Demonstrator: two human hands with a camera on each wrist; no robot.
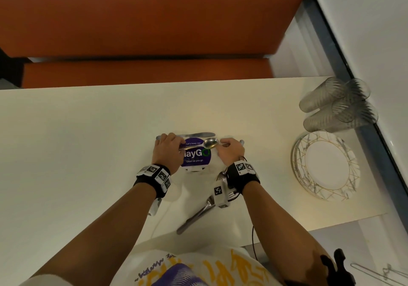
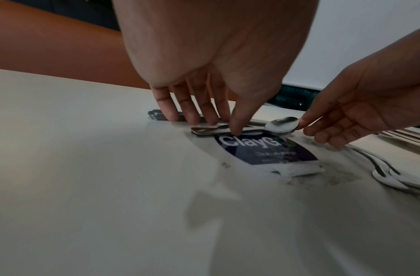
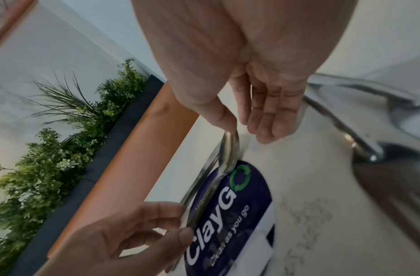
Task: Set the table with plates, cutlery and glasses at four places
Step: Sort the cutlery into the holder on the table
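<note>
**Fingers on the spoon stack, mid-table**

Fingers (image 2: pixel 192 104) of the left hand (image 1: pixel 169 151) are straight and narrowly spread, tips pressing the handles of the spoon stack (image 2: pixel 246 128) to the table (image 1: pixel 88 142). The right hand (image 1: pixel 231 151) pinches the top spoon's bowl (image 1: pixel 210 142) between thumb and forefinger; other fingers loosely curled.

Surroundings: knives (image 1: pixel 196 134) lie just beyond the spoons, parallel. A purple sticker (image 1: pixel 195 156) lies under the spoons. Forks (image 1: pixel 198 213) lie near the right wrist, angled. Stacked plates (image 1: pixel 326 164) sit at the right edge; tumblers (image 1: pixel 335 104) lie on their sides beyond them. An orange bench (image 1: pixel 143 21) runs along the far side.

Spoon long axis: left–right, bowl pointing right.
</note>
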